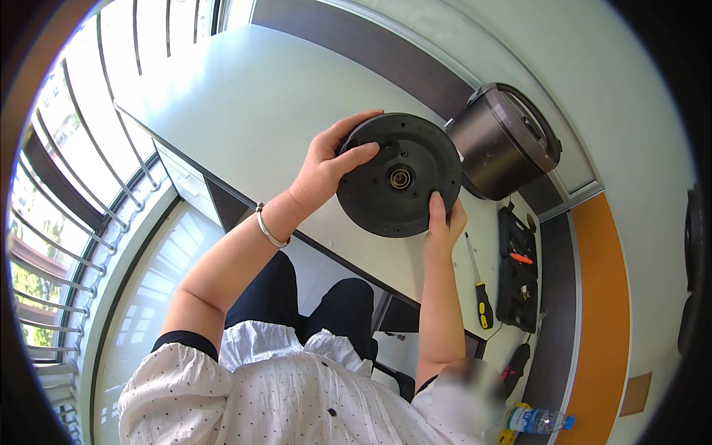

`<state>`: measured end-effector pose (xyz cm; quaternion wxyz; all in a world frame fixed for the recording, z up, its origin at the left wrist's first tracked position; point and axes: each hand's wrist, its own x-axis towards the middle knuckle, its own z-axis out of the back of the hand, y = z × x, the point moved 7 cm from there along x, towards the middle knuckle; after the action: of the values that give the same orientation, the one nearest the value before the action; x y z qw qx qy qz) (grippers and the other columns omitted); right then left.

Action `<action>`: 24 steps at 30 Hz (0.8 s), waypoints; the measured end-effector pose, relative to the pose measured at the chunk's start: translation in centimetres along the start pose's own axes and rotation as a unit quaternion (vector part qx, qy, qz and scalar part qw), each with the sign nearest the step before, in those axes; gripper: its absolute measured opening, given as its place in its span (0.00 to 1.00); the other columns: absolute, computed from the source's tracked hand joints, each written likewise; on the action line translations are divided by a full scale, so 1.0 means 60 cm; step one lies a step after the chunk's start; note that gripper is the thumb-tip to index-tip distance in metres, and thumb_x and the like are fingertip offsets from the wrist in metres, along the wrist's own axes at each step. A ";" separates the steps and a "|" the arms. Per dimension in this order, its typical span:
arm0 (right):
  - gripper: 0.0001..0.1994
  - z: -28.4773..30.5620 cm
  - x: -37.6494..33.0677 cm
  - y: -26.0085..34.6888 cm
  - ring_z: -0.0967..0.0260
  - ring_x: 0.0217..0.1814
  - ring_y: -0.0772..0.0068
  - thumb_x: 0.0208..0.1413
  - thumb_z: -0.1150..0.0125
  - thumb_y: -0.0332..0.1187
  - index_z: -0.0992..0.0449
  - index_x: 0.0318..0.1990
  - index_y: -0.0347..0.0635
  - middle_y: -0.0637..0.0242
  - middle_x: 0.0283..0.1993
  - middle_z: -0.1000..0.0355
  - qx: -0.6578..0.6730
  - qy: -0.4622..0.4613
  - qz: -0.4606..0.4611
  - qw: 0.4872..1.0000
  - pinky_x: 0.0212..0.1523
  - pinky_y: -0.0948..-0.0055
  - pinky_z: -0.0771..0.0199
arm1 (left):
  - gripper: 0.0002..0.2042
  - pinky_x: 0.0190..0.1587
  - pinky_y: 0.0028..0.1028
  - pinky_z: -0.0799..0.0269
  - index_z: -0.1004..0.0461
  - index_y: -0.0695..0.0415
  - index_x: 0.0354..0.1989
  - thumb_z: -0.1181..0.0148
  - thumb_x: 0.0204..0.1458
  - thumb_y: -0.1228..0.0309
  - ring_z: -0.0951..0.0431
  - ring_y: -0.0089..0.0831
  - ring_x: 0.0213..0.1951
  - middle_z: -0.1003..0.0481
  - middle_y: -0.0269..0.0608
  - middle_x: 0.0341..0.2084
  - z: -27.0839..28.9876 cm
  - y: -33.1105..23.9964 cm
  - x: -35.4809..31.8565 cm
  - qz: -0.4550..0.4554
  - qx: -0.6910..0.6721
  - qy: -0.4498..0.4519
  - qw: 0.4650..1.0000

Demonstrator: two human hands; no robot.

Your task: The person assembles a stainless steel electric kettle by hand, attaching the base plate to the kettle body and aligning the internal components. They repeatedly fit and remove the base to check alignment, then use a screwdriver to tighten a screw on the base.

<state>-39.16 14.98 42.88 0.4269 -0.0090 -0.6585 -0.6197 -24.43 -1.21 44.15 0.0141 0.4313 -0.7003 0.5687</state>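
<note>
- My shirt (289, 404) is soft, thin white cloth with tiny dark dots and lots of wrinkles. Dark trousers (337, 311) cover my legs.
- A smooth, shiny silver bangle (271, 228) goes around my left wrist.
- My left hand (326, 162) pinches the disc's upper left edge. My thumb lies flat on its face, and my other fingers go behind the rim.
- My right hand (445, 222) pinches the disc's lower right edge, thumb on the front, fingers tucked behind.
- The disc (389, 208) is up in the air between my hands, over the table, with its face to me. It is round, black and dull, with a raised rim, little holes and a round dip in the middle. I can't tell if it is plastic or painted metal. Thin shiny rings (400, 177) sit in the dip.
- The table (297, 96) is pale, flat and smooth, with a dark edge.
- On the right lies a screwdriver (482, 304), with a thin metal rod and a fat yellow and black handle. Just beside it is an open black tool case (517, 271).
- Farther back stands a fat, round pot (493, 152), shiny brown-grey, with a curved dark handle on its lid.
- Thin, hard bars (81, 122) cross the bright window on my left.
</note>
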 end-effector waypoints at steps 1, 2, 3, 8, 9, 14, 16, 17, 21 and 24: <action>0.20 -0.001 0.000 0.002 0.36 0.34 0.78 0.51 0.40 0.42 0.26 0.38 0.28 0.66 0.31 0.29 -0.014 0.000 0.015 1.000 0.37 0.77 0.36 | 0.25 0.55 0.28 0.33 0.34 0.63 0.57 0.44 0.50 0.67 0.27 0.33 0.50 0.27 0.45 0.49 0.002 -0.001 -0.001 0.002 0.000 0.001 1.000; 0.22 -0.001 0.000 0.002 0.36 0.35 0.77 0.52 0.42 0.44 0.26 0.39 0.28 0.65 0.32 0.28 -0.028 0.001 0.029 0.999 0.38 0.77 0.35 | 0.25 0.55 0.28 0.33 0.34 0.64 0.57 0.44 0.50 0.68 0.28 0.33 0.50 0.27 0.45 0.49 0.004 -0.001 -0.002 0.003 -0.001 0.002 1.000; 0.23 -0.002 0.000 0.002 0.35 0.36 0.76 0.53 0.43 0.46 0.26 0.39 0.27 0.64 0.32 0.28 -0.042 0.001 0.044 0.998 0.39 0.76 0.35 | 0.25 0.55 0.28 0.34 0.34 0.64 0.57 0.44 0.50 0.68 0.28 0.33 0.51 0.28 0.45 0.49 0.006 -0.001 -0.003 0.000 -0.005 0.000 1.000; 0.32 0.003 0.004 -0.010 0.34 0.42 0.72 0.56 0.52 0.55 0.28 0.45 0.25 0.59 0.40 0.27 0.020 -0.004 0.030 0.999 0.46 0.75 0.36 | 0.26 0.54 0.27 0.33 0.35 0.63 0.58 0.42 0.50 0.69 0.27 0.31 0.48 0.26 0.46 0.46 0.002 0.002 -0.009 -0.016 -0.039 -0.017 0.999; 0.33 0.003 0.004 -0.011 0.34 0.43 0.72 0.56 0.54 0.56 0.28 0.45 0.25 0.58 0.41 0.27 0.014 0.005 0.023 1.000 0.47 0.74 0.36 | 0.26 0.54 0.27 0.33 0.34 0.63 0.58 0.42 0.50 0.68 0.27 0.31 0.48 0.26 0.46 0.46 0.003 0.003 -0.010 -0.016 -0.040 -0.018 0.999; 0.31 0.004 -0.002 -0.010 0.34 0.43 0.74 0.56 0.48 0.53 0.29 0.45 0.24 0.59 0.42 0.27 0.031 -0.002 0.007 0.999 0.47 0.75 0.36 | 0.26 0.54 0.27 0.34 0.34 0.63 0.58 0.39 0.50 0.66 0.27 0.31 0.49 0.26 0.46 0.46 0.007 0.002 -0.008 -0.014 -0.031 -0.026 0.999; 0.30 0.004 -0.005 -0.007 0.34 0.42 0.75 0.55 0.45 0.52 0.28 0.45 0.24 0.60 0.40 0.27 0.031 -0.003 0.009 0.999 0.46 0.76 0.35 | 0.27 0.55 0.28 0.33 0.33 0.64 0.57 0.39 0.50 0.64 0.28 0.32 0.50 0.27 0.46 0.49 0.005 -0.003 -0.007 -0.014 0.004 -0.014 1.000; 0.30 0.003 -0.005 -0.005 0.34 0.42 0.75 0.55 0.44 0.52 0.28 0.44 0.24 0.60 0.40 0.27 0.034 -0.003 0.011 0.999 0.45 0.76 0.35 | 0.27 0.56 0.29 0.33 0.33 0.64 0.57 0.39 0.50 0.64 0.28 0.33 0.51 0.28 0.46 0.50 0.005 -0.004 -0.006 -0.014 0.023 -0.008 1.000; 0.31 0.003 -0.008 -0.011 0.33 0.39 0.75 0.53 0.43 0.54 0.27 0.42 0.25 0.62 0.37 0.27 0.006 -0.008 0.032 0.999 0.42 0.76 0.33 | 0.25 0.54 0.28 0.31 0.32 0.64 0.56 0.39 0.50 0.66 0.26 0.32 0.48 0.26 0.45 0.47 0.012 -0.005 -0.004 -0.005 0.020 -0.008 1.000; 0.32 -0.004 -0.007 0.001 0.33 0.38 0.75 0.53 0.43 0.56 0.27 0.41 0.25 0.63 0.35 0.27 0.010 -0.005 0.041 0.999 0.41 0.76 0.33 | 0.23 0.53 0.27 0.30 0.31 0.65 0.55 0.39 0.50 0.68 0.25 0.32 0.47 0.25 0.45 0.45 0.018 -0.004 -0.006 0.003 0.000 -0.018 1.000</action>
<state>-38.72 15.04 42.66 0.4485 -0.0348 -0.6658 -0.5952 -23.56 -1.90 43.76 -0.0004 0.4396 -0.7015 0.5609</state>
